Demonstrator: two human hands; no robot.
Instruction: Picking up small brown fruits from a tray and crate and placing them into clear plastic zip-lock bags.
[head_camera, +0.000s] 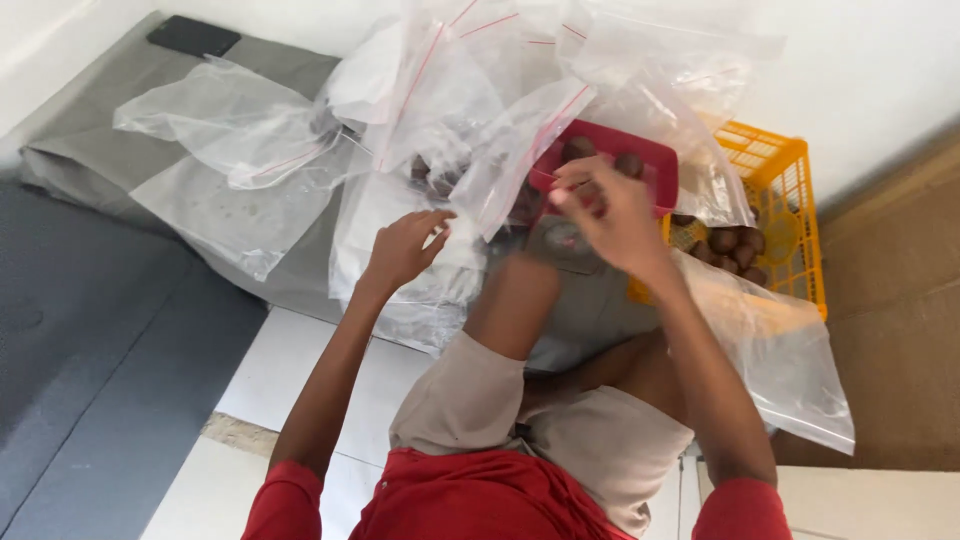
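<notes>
Fingers (437, 222) over white tiled floor (290, 365)

Two hands (405, 245), one red tray (610, 160), one yellow crate (780, 190), many clear bags (230, 125)

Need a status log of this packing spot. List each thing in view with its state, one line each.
Left hand: open, fingers spread, touching a clear bag.
Right hand: fingers pinched over the red tray; what it holds is blurred.
Red tray: holds brown round fruits.
Yellow crate: partly filled with brown fruits.
Bag pile: loose, crumpled, mostly empty.
Dark phone: lying flat, screen dark.
</notes>
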